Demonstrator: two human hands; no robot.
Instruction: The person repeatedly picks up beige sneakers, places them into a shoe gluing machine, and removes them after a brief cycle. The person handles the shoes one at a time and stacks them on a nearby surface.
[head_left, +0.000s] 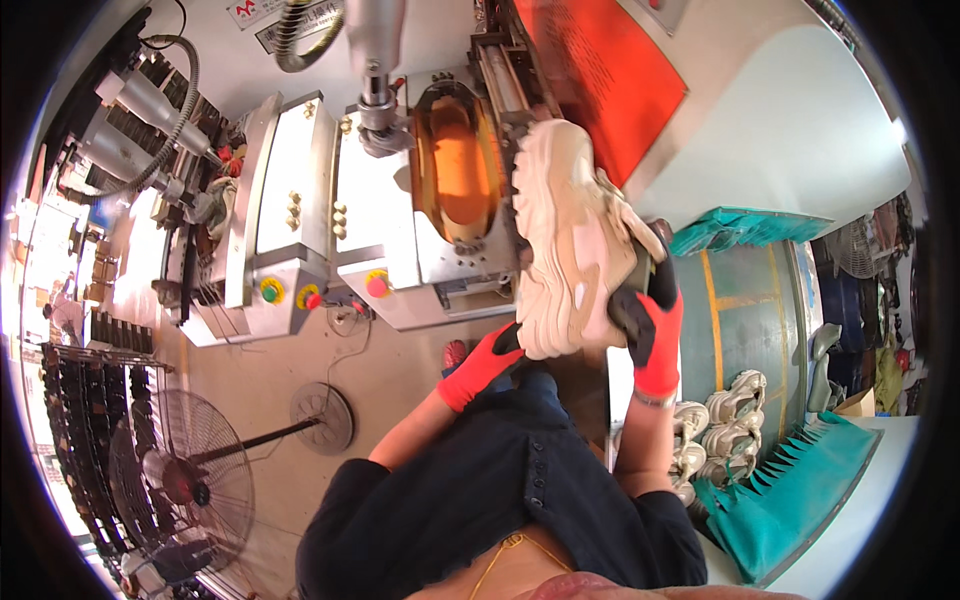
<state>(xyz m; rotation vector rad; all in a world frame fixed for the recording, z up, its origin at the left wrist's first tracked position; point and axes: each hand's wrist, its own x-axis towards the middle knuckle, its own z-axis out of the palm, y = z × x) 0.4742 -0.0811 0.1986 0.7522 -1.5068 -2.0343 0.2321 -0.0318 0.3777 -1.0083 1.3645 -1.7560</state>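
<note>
A beige and pale pink sneaker (559, 247) with a thick, wavy cream sole hangs in front of me, toe up and tilted on its side. My left hand (491, 358), in a red glove with black fingers, grips the heel end of the sole. At the shoe's ankle opening, my right hand (651, 315), gloved the same way, holds the upper, its fingertips partly hidden. Left of the shoe is the press machine's oval cavity (456, 169), glowing orange, with a shoe-shaped form inside. A metal press cylinder (375, 112) stands beside the cavity.
Several beige sneakers (735, 427) sit on a green conveyor belt (750, 315) at the right, between teal strip curtains (795, 495). A second machine housing (277, 285) with buttons stands left. A pedestal fan (184, 480) is at lower left, its round base (322, 418) on the floor.
</note>
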